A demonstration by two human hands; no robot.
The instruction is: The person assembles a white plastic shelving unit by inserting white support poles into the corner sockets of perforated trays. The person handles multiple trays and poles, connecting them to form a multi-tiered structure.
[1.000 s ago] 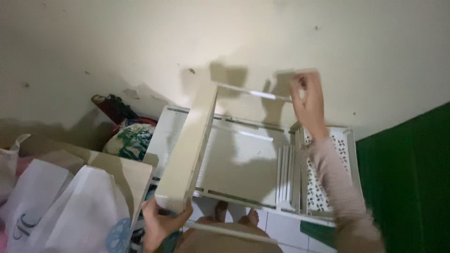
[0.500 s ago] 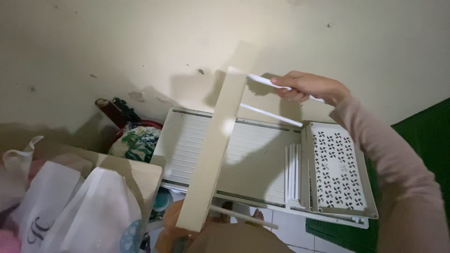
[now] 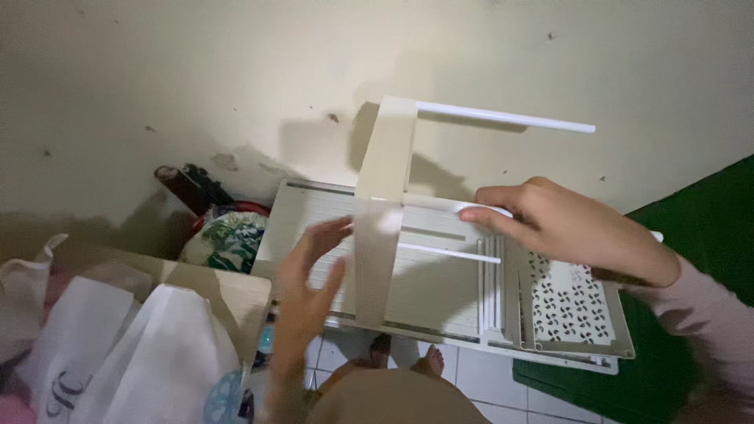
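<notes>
A cream side panel (image 3: 382, 204) stands upright in front of me, with three white rods sticking out to its right. The top rod (image 3: 503, 118) is free. My right hand (image 3: 565, 228) is closed around the middle rod (image 3: 428, 204), close to the panel. Below it, the lower rod (image 3: 448, 251) is bare. My left hand (image 3: 310, 275) is open with its fingers spread, fingertips at the panel's left face.
Under the panel lies a white slatted shelf (image 3: 314, 228), and a perforated patterned tray (image 3: 565, 306) to its right. White bags (image 3: 141, 353) and a cardboard box (image 3: 212, 283) are at the left. A green surface (image 3: 707, 235) is at the right, the wall behind, tiles and my feet (image 3: 428, 361) below.
My right hand left the top rod and took the middle one. My left hand came up from the panel's lower end and now lies open against its side. The panel stands more upright.
</notes>
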